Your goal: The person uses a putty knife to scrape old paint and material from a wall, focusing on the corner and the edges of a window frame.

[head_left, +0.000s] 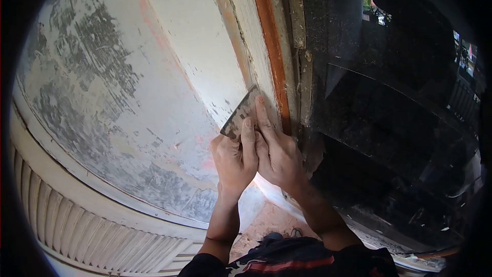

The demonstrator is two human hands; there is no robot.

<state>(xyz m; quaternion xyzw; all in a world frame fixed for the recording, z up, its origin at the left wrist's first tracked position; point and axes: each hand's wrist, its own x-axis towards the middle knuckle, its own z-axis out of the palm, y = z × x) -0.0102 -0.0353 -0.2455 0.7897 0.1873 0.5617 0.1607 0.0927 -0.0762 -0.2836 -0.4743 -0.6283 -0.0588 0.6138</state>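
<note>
Both my hands hold one flat metal scraper (240, 115), smeared with grey-brown residue, its long edge against the white frame board (192, 41). My left hand (234, 158) grips its lower left corner, with the thumb pressed on the blade. My right hand (277, 153) is on the right side, its index finger stretched along the blade toward the top corner. The scraper's upper tip touches the board close to a cracked groove. An orange-brown strip (269, 36) runs just right of my right hand's fingertips.
A wall patched grey and white (148, 123) spreads to the left, with a slatted louvre panel (92, 220) below it. Dark reflective glass (389, 107) fills the right side. Dusty reddish floor (266, 220) shows below my hands.
</note>
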